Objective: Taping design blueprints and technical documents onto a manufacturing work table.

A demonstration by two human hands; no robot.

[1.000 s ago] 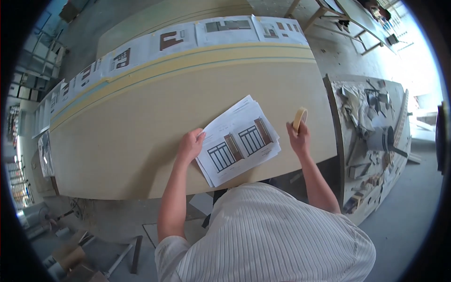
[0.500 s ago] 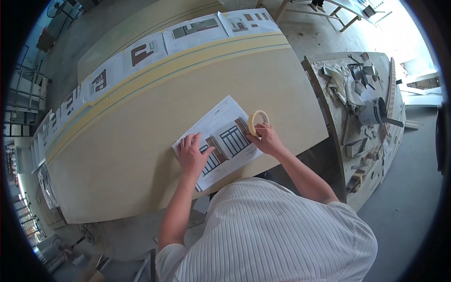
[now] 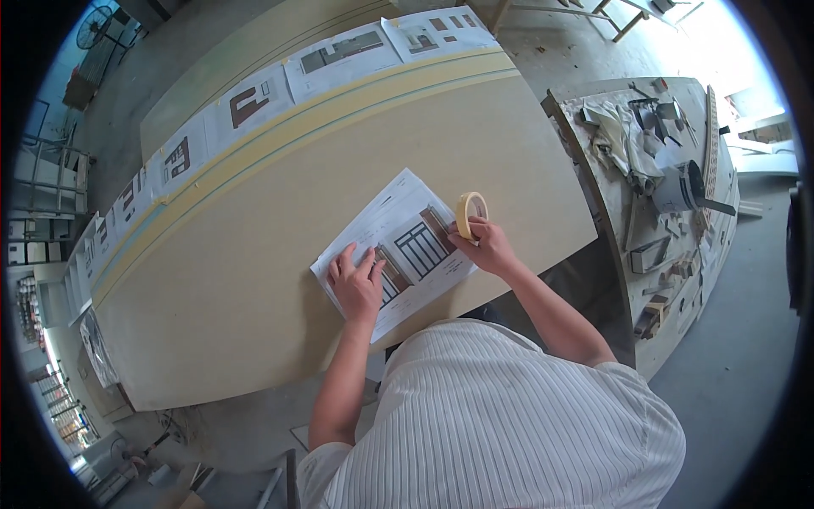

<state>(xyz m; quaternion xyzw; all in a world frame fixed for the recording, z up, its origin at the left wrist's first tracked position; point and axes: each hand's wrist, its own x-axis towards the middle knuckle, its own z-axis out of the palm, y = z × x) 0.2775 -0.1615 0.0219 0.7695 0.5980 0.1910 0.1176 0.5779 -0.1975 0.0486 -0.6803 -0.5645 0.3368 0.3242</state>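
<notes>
A small stack of printed drawing sheets (image 3: 407, 293), with dark framed panels and brown parts pictured on it, lies at a slant near the front edge of the worktable. My left hand (image 3: 356, 284) rests on its left part, fingers spread over the paper. A roll of pale yellow masking tape (image 3: 463, 216) stands tilted in my right hand (image 3: 490, 248), pinched at its lower rim above the sheets' right edge. Whether a strip of tape is pulled from the roll is too small to tell.
The broad tan board (image 3: 212, 322) forms the work surface. Along its far side runs a row of printed sheets (image 3: 339, 55) beside a yellow band (image 3: 356, 93) with blue-green lines. To the right, a cluttered bench (image 3: 623, 229) holds a bucket (image 3: 674, 191), cloth and wood scraps.
The whole view has shifted slightly. My left thumb has drawn in a little across the sheets. My right hand keeps its hold on the tape roll, which has tilted slightly.
</notes>
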